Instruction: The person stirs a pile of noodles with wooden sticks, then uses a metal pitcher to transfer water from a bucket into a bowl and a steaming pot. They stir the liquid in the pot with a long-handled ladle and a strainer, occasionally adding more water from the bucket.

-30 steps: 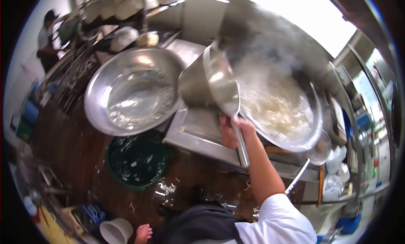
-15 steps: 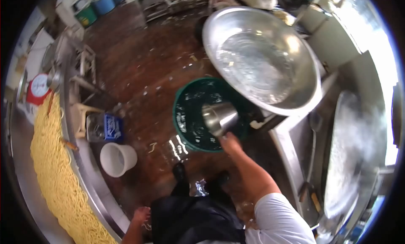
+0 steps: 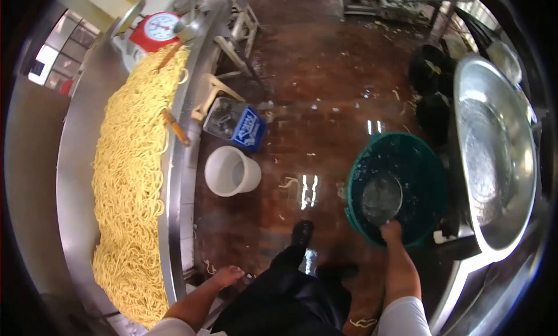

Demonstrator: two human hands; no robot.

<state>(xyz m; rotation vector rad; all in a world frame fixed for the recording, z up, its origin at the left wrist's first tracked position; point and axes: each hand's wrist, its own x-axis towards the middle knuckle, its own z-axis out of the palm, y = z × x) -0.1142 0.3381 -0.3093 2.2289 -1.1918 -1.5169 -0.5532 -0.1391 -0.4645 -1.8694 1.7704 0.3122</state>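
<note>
My right hand (image 3: pixel 392 230) grips the rim edge of a metal pot (image 3: pixel 382 196), which sits down inside a large green tub (image 3: pixel 350 205) of water on the floor. Whether the pot has a handle under my fingers is hidden. Beside my apron, over the floor near the counter, my left hand (image 3: pixel 228 276) hangs with loosely parted fingers and nothing in it. A long heap of yellow noodles (image 3: pixel 131 179) covers much of the steel counter (image 3: pixel 78 156) to the left. Two wooden-handled tools (image 3: pixel 176 127) lie on the noodles.
A wide metal basin (image 3: pixel 494 150) stands tilted in view at the right, beside the tub. On the floor are a white bucket (image 3: pixel 232 171), a blue crate (image 3: pixel 250 128) and noodle scraps. A red scale (image 3: pixel 156 33) sits at the counter's far end. The brown floor (image 3: pixel 308 109) looks wet.
My view has swung left toward the noodle counter. The metal pot has gone lower into the green tub in my right hand. My left hand has moved forward a little.
</note>
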